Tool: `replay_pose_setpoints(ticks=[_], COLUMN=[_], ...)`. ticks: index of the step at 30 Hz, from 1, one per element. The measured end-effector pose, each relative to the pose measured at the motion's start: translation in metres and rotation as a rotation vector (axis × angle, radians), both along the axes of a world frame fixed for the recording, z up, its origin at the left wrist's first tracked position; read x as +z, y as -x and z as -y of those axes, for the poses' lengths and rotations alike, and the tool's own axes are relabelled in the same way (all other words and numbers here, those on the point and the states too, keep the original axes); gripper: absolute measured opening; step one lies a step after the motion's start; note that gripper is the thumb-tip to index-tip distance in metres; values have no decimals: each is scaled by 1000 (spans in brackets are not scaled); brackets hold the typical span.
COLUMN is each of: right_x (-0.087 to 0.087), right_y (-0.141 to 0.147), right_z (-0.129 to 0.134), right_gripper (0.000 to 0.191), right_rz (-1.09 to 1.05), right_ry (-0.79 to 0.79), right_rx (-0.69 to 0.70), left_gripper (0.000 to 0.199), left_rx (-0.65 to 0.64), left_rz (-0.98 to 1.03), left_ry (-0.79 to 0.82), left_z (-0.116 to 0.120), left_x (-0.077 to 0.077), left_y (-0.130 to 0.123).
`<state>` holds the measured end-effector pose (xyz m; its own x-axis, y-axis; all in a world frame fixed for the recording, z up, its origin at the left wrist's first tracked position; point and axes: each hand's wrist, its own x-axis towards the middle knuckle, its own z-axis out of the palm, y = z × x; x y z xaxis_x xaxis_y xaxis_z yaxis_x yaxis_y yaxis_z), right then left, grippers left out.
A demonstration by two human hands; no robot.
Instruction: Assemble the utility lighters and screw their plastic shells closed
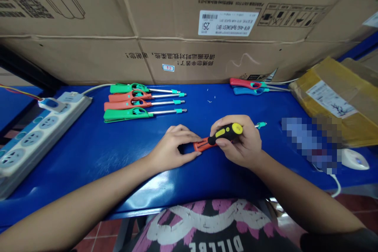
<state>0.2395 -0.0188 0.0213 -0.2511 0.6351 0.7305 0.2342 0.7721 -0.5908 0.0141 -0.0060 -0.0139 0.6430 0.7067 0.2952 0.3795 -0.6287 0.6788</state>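
An orange long-necked lighter (203, 144) lies on the blue tabletop, its green-tipped metal neck poking out to the right behind my right hand. My left hand (174, 146) pinches the lighter's handle end between thumb and fingers. In my right hand (242, 141) is a black and yellow screwdriver (228, 132), tilted, its shaft end pointing down at the lighter's body. The screwdriver's tip is hidden. Several more lighters, a green one (126, 115) nearest and an orange one (126, 104) behind it, lie in a row at the back left.
A red lighter (243, 83) and a blue lighter (248, 91) lie at the back right beside a taped carton (339, 98). Tiny white bits dot the table behind my hands. A power strip (44, 130) stands left, a white mouse (354, 159) right. A large cardboard box (177, 15) walls the back.
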Motion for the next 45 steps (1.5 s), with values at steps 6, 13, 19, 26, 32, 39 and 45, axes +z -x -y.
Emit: replay_pose_setpoints(ticks=[6,13,19,26,32,39,45], right_x=[-3,-4,5,12,9,9,15], right_y=[-1,-1,4,8,7,5,2], right_z=[0,1,0,-1,-2,-2,0], right_gripper=[28,27,37,39,35,36,35], right_rz=[13,34,-4,-82,-86,-12,80], right_ry=[18,45,172,248,221,40,-119], right_rx=[-9,-8,12,137,103,140,238], left_gripper=[26,25,27,26,25,15,12], left_rx=[0,-3,3,21,21,13,22], left_rz=[0,-2,6,1,1,10,41], left_ry=[-4,-15,-11,12,17,-35,-41], left_z=[0,0,0,1,1,0,0], left_x=[0,0,-2,0,1,-1,-2], left_y=[0,1,0,-1,-1,1,0])
